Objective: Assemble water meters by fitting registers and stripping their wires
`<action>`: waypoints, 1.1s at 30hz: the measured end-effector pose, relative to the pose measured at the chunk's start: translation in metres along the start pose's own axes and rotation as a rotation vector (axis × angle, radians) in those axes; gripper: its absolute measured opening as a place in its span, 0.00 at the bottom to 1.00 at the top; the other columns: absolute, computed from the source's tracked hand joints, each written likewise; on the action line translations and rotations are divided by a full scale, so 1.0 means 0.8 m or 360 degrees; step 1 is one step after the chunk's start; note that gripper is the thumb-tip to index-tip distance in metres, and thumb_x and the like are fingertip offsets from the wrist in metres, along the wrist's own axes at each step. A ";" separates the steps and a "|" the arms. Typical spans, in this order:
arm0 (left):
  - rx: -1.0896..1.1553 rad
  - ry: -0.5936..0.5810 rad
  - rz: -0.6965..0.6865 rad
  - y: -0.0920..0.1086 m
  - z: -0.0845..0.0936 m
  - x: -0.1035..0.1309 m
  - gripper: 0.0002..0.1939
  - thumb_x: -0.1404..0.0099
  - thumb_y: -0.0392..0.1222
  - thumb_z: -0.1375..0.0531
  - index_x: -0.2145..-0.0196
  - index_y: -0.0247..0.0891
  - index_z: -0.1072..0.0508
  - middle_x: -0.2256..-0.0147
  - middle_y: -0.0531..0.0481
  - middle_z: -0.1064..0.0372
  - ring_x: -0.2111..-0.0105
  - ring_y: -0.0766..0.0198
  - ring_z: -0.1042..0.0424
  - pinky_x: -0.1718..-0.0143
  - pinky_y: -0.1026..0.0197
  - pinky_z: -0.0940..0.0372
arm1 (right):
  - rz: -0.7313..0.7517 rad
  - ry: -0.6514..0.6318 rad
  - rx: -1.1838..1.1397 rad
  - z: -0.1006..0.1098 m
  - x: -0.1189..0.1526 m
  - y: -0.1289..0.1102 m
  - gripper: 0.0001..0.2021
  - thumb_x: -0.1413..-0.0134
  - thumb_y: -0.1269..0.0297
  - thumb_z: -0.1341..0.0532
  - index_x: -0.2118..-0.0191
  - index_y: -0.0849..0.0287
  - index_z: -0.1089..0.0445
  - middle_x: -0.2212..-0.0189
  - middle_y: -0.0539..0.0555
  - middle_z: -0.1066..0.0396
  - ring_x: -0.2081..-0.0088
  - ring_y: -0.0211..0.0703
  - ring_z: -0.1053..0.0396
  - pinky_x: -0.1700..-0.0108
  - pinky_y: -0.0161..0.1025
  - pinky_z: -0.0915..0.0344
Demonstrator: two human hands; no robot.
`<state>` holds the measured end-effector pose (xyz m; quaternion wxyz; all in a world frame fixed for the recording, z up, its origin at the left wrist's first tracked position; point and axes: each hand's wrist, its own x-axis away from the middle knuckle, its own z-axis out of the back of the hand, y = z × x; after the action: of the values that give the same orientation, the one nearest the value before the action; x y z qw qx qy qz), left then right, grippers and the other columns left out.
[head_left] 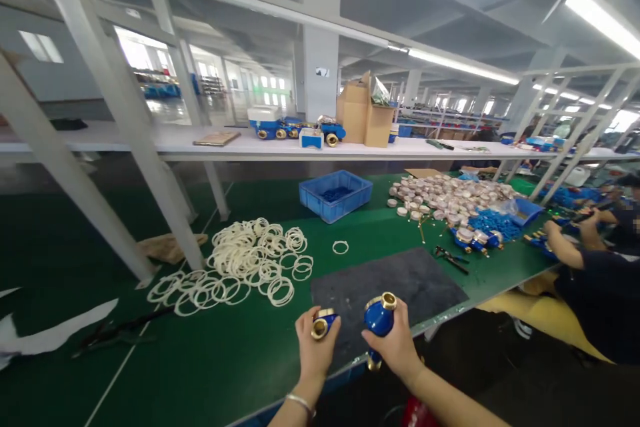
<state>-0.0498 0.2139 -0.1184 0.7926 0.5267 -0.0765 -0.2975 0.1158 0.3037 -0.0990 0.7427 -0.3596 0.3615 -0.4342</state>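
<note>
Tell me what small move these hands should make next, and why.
I'd bring the right hand slightly inward, so its blue fitting is fully over the dark mat. The fitting's lower gold end appears to overhang the table's front edge, while the mat has bare room. The left hand could simply keep its own blue-and-gold piece steady.

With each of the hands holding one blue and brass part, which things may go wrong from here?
The right hand holds its fitting around the front edge of the green table; a slip might drop it off.
The left hand holds another fitting nearby, so the two might knock and scratch.
The pale rings lie loose; a brush could scatter them.
</note>
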 end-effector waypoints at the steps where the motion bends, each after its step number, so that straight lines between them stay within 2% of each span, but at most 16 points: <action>1: -0.0024 0.0013 -0.0001 -0.005 -0.012 -0.009 0.22 0.47 0.52 0.39 0.57 0.39 0.34 0.57 0.45 0.43 0.55 0.51 0.36 0.49 0.47 0.38 | 0.0007 -0.0005 0.0005 -0.013 -0.020 0.013 0.34 0.61 0.60 0.33 0.48 0.59 0.48 0.51 0.59 0.46 0.49 0.53 0.40 0.44 0.50 0.42; 5: -0.0114 0.0068 -0.0020 -0.026 -0.046 -0.049 0.21 0.45 0.51 0.39 0.56 0.40 0.35 0.56 0.45 0.44 0.55 0.52 0.35 0.51 0.48 0.36 | 0.0076 -0.0030 -0.0027 -0.071 -0.094 0.049 0.32 0.58 0.59 0.34 0.48 0.60 0.47 0.52 0.59 0.46 0.50 0.52 0.39 0.45 0.49 0.41; 9: -0.0175 0.0119 -0.0115 -0.050 -0.073 -0.088 0.21 0.43 0.49 0.39 0.54 0.40 0.37 0.55 0.44 0.45 0.53 0.52 0.37 0.48 0.49 0.38 | 0.0222 -0.0016 -0.0056 -0.133 -0.157 0.079 0.30 0.59 0.61 0.33 0.50 0.60 0.45 0.52 0.59 0.47 0.50 0.51 0.40 0.45 0.48 0.40; 12: -0.0226 0.0156 -0.0212 -0.080 -0.093 -0.103 0.24 0.43 0.47 0.38 0.52 0.39 0.40 0.52 0.42 0.46 0.49 0.50 0.41 0.45 0.47 0.41 | 0.0386 -0.0014 -0.0080 -0.171 -0.186 0.110 0.30 0.60 0.62 0.32 0.51 0.58 0.44 0.51 0.58 0.49 0.47 0.51 0.42 0.45 0.50 0.40; 15: -0.0305 0.0178 -0.0327 -0.121 -0.105 -0.095 0.26 0.44 0.45 0.37 0.51 0.38 0.42 0.50 0.38 0.49 0.48 0.47 0.43 0.49 0.41 0.38 | 0.0598 -0.0063 -0.0131 -0.192 -0.192 0.145 0.32 0.60 0.63 0.31 0.50 0.53 0.48 0.49 0.58 0.54 0.45 0.53 0.45 0.45 0.54 0.40; 17: -0.0353 0.0090 -0.0460 -0.146 -0.103 -0.078 0.25 0.44 0.42 0.36 0.51 0.38 0.41 0.50 0.39 0.50 0.49 0.47 0.42 0.53 0.41 0.35 | 0.0747 -0.0138 -0.0174 -0.194 -0.183 0.166 0.33 0.59 0.63 0.31 0.50 0.49 0.51 0.47 0.58 0.57 0.44 0.55 0.47 0.47 0.57 0.38; 19: -0.0384 -0.0115 -0.0635 -0.164 -0.094 -0.059 0.21 0.43 0.38 0.37 0.53 0.42 0.39 0.51 0.42 0.48 0.48 0.48 0.41 0.53 0.44 0.33 | 0.0892 -0.0234 -0.0214 -0.187 -0.167 0.182 0.34 0.58 0.63 0.31 0.49 0.45 0.52 0.47 0.56 0.58 0.42 0.57 0.49 0.48 0.60 0.38; 21: -0.0406 -0.0363 -0.0790 -0.176 -0.081 -0.043 0.18 0.42 0.31 0.40 0.56 0.46 0.36 0.53 0.47 0.44 0.47 0.50 0.41 0.52 0.47 0.32 | 0.1034 -0.0333 -0.0245 -0.176 -0.147 0.195 0.34 0.58 0.63 0.31 0.50 0.42 0.52 0.48 0.54 0.57 0.41 0.59 0.51 0.48 0.62 0.38; 23: -0.0438 -0.0540 -0.0867 -0.183 -0.072 -0.032 0.19 0.42 0.26 0.43 0.57 0.48 0.33 0.54 0.48 0.41 0.46 0.50 0.42 0.52 0.48 0.32 | 0.1169 -0.0445 -0.0242 -0.162 -0.126 0.207 0.31 0.59 0.61 0.31 0.52 0.41 0.49 0.49 0.52 0.56 0.42 0.59 0.49 0.49 0.61 0.37; 25: -0.0475 -0.0603 -0.0866 -0.188 -0.069 -0.023 0.22 0.43 0.24 0.44 0.56 0.47 0.33 0.53 0.46 0.40 0.45 0.47 0.43 0.53 0.44 0.31 | 0.1262 -0.0580 -0.0181 -0.148 -0.109 0.219 0.26 0.57 0.63 0.32 0.54 0.44 0.45 0.50 0.52 0.53 0.43 0.57 0.47 0.49 0.58 0.36; 27: -0.0501 -0.0568 -0.0822 -0.192 -0.071 -0.014 0.24 0.45 0.24 0.43 0.52 0.44 0.36 0.52 0.42 0.43 0.45 0.42 0.46 0.54 0.39 0.32 | 0.1285 -0.0723 -0.0069 -0.133 -0.099 0.231 0.21 0.53 0.70 0.35 0.55 0.46 0.41 0.53 0.52 0.48 0.43 0.54 0.47 0.48 0.56 0.36; 29: -0.0517 -0.0531 -0.0779 -0.194 -0.071 -0.005 0.29 0.46 0.24 0.43 0.48 0.41 0.40 0.50 0.37 0.45 0.44 0.37 0.48 0.54 0.34 0.34 | 0.1243 -0.0867 0.0058 -0.119 -0.096 0.237 0.20 0.50 0.75 0.40 0.52 0.47 0.39 0.55 0.53 0.45 0.41 0.53 0.50 0.47 0.53 0.36; 33: -0.0721 -0.0724 -0.0746 -0.193 -0.059 0.011 0.38 0.47 0.22 0.45 0.40 0.42 0.49 0.45 0.36 0.46 0.42 0.38 0.49 0.51 0.38 0.34 | 0.1119 -0.1202 0.0257 -0.087 -0.102 0.227 0.22 0.44 0.75 0.46 0.45 0.47 0.42 0.54 0.54 0.41 0.37 0.50 0.55 0.44 0.49 0.38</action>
<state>-0.0829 0.2048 -0.2763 0.7621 0.2623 -0.0603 -0.5888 0.0971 0.4281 -0.2680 0.9476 -0.2896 0.1325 -0.0252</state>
